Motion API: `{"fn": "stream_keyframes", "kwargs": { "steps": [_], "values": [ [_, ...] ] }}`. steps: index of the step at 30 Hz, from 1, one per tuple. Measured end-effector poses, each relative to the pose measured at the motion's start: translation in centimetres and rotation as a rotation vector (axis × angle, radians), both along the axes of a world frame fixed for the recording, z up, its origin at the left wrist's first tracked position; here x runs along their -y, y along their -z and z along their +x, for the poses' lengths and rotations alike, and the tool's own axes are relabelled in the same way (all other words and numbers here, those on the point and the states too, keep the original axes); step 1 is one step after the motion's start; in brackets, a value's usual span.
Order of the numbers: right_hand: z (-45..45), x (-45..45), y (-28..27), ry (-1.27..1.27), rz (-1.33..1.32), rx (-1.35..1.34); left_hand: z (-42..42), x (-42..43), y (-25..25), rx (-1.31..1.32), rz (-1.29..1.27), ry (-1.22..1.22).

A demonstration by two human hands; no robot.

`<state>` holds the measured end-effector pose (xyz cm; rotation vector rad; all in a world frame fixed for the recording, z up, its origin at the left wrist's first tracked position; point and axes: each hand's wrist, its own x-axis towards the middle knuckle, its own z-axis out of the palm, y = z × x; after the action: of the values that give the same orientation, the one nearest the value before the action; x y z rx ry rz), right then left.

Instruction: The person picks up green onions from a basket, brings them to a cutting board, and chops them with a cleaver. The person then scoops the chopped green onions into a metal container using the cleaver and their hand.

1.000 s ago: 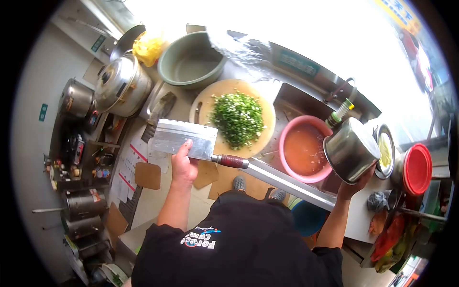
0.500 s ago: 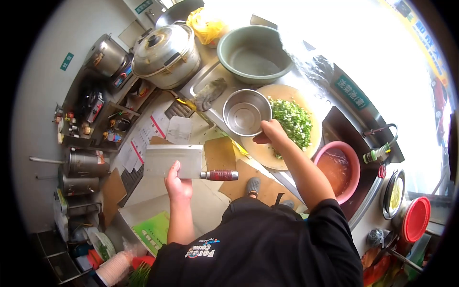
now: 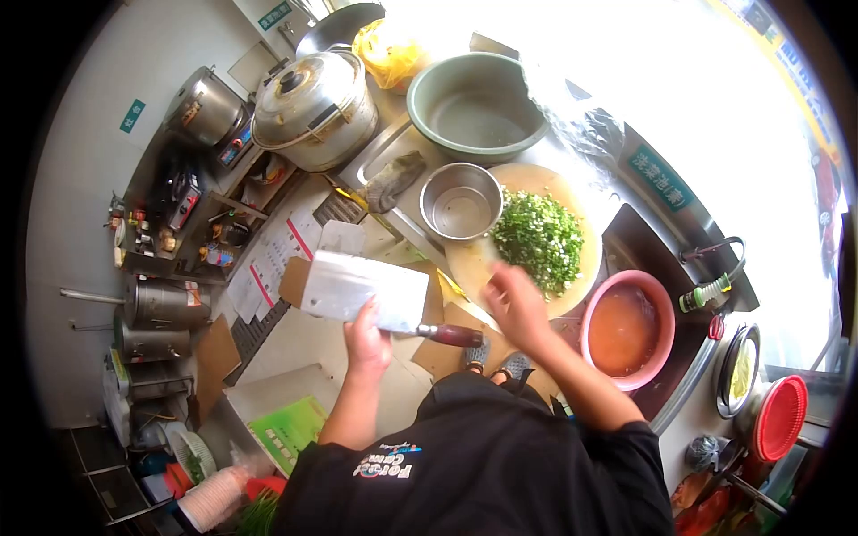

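Note:
My left hand [image 3: 368,347] grips a cleaver [image 3: 362,290] by the lower edge of its broad blade. The dark red handle points right, toward my right hand [image 3: 517,308], which is loosely curled with nothing visible in it. That hand hovers over the near edge of a round cutting board [image 3: 465,268]. Chopped green onions [image 3: 541,239] lie heaped on the board. A steel bowl [image 3: 460,201] stands at the board's left edge, apart from both hands, and looks to hold nothing.
A large green basin [image 3: 478,143] stands behind the board. To the right, a pink basin [image 3: 627,332] of reddish liquid sits in the sink. A lidded pot [image 3: 313,116] and a grey cloth [image 3: 393,180] are at the left. A cardboard box [image 3: 277,402] is on the floor.
My right hand has let go of the steel bowl, now set down by the board, and drawn back toward me. The cleaver has moved right and its handle tilts lower.

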<state>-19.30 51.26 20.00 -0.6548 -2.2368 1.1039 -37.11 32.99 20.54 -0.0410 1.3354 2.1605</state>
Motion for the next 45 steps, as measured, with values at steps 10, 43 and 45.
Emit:
{"fn": "stream_keyframes", "kwargs": {
  "steps": [10,43,45],
  "values": [
    [12.2,1.3,1.4,0.238,0.227,0.045,12.6,-12.7,-0.4,-0.244,-0.08,0.771],
    [12.1,5.3,14.2,0.635,-1.251,-0.318,9.6,-21.8,15.8,-2.048,-0.112,0.667],
    [11.2,5.4,14.4,0.621,-1.261,-0.323,10.0,-22.4,15.0,-2.036,-0.086,0.669]
  ]
}}
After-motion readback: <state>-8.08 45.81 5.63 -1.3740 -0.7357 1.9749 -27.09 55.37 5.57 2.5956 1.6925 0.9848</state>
